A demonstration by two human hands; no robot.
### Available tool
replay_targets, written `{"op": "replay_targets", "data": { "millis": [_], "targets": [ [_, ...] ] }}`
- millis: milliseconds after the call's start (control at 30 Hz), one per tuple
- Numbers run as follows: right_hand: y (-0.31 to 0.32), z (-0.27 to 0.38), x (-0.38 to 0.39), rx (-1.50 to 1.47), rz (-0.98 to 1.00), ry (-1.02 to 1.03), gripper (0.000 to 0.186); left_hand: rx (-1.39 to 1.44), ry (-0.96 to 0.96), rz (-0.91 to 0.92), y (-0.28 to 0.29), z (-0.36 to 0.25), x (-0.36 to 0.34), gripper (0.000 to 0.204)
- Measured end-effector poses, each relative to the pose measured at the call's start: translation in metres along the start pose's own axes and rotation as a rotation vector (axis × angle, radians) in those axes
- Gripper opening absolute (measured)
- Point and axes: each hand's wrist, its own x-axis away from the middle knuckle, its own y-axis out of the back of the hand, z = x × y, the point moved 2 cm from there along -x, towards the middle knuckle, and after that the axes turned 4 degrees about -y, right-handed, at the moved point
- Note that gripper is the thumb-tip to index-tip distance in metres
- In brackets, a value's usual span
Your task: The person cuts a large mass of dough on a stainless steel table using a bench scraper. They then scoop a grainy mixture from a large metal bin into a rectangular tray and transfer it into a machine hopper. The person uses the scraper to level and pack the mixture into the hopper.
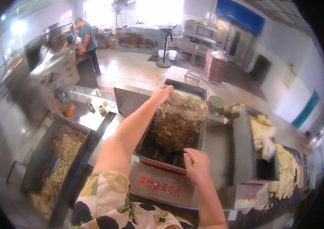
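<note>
My left hand (162,92), fingers bent, grips near the far left rim of a dark rectangular tray (143,150), beside a brown, crumbly, sticky mass (177,118) that fills much of the tray's far part. At the tray's near right corner is my right hand (197,165), fingers curled; what they hold is hard to make out. The tray's near end shows dark bottom. It rests on a metal machine top (156,179) with red markings.
A long bin (32,175) of crumbly filling is at left. Another bin (265,171) and pale dough (286,170) are at right. Two people (87,40) (72,42) work at the back left, near a standing fan (164,45). A trolley stack (215,66) stands behind.
</note>
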Motion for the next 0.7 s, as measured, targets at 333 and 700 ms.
{"op": "replay_targets", "data": {
  "millis": [333,700],
  "targets": [
    [0.007,0.01,0.006,0.01,0.024,0.033,0.015,-0.282,-0.167,0.129,0.005,-0.012,0.004,0.051],
    [0.019,0.013,0.015,0.073,0.012,0.032,0.018,-0.905,-0.428,0.465,-0.013,-0.055,0.112,0.069]
  ]
}}
